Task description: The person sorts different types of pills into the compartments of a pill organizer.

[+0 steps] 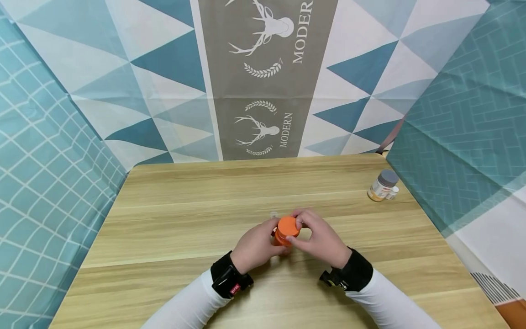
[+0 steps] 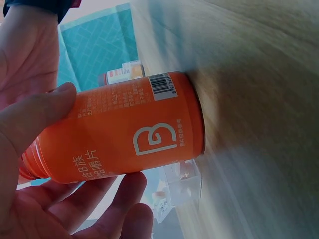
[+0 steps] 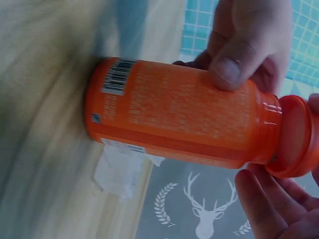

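Observation:
An orange pill bottle [image 2: 117, 127] with white print and a barcode stands upright at the middle of the table. My left hand [image 1: 255, 246] grips its body from the left, thumb on the near side and fingers round the far side. Over the bottle's mouth, my right hand [image 1: 322, 240] pinches the orange lid [image 3: 305, 137] between thumb and fingers. In the right wrist view the lid is tilted, with a gap between it and the threaded neck [image 3: 269, 127] on one side. The inside of the bottle is hidden.
Just behind the bottle sits a small clear plastic container [image 2: 183, 183], mostly hidden in the head view. Toward the back right of the wooden table [image 1: 185, 192] stand a grey-capped jar [image 1: 382, 185] and a small white bottle [image 1: 392, 193]. Patterned cloth [image 1: 164, 68] hangs behind.

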`<action>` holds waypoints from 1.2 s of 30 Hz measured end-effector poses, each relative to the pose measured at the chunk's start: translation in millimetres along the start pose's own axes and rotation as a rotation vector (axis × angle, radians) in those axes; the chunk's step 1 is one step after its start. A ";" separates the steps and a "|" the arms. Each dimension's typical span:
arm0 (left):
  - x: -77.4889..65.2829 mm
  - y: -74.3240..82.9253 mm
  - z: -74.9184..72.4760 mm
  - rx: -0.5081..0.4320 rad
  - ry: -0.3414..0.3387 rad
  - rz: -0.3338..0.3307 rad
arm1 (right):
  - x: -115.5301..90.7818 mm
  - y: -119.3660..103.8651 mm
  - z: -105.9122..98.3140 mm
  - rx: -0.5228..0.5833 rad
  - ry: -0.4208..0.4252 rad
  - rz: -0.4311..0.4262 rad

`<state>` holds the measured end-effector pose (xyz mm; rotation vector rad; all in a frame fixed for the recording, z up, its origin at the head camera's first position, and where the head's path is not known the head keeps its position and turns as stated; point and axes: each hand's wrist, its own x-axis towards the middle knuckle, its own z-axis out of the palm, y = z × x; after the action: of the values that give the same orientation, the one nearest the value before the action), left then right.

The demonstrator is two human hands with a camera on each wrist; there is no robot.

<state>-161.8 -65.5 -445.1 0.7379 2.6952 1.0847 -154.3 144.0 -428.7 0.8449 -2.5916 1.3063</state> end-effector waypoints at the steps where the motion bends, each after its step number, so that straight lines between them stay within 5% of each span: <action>1: -0.5 0.5 -0.2 0.000 0.000 0.003 | -1.1 0.6 1.5 -0.008 -0.008 -0.009; 8: -1.9 0.1 -0.2 0.011 0.003 0.023 | -3.3 5.0 4.8 -0.133 -0.072 -0.078; 19: -0.8 -3.3 0.7 0.016 0.011 0.032 | 8.1 -6.5 1.0 -0.337 -0.169 -0.063; 29: 1.0 -6.7 1.5 -0.056 -0.009 0.015 | 14.6 -13.3 11.1 -0.378 -0.103 0.229; 32: 1.0 -7.1 1.2 -0.073 -0.016 0.015 | 14.6 -12.8 3.4 -0.334 -0.158 0.163; 36: -0.2 -7.9 0.7 -0.080 -0.016 -0.012 | 18.4 -14.0 -10.8 -0.273 -0.337 -0.033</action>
<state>-164.4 -70.0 -451.0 0.7135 2.6227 1.1716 -163.8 137.9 -405.8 1.1306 -2.9008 0.8313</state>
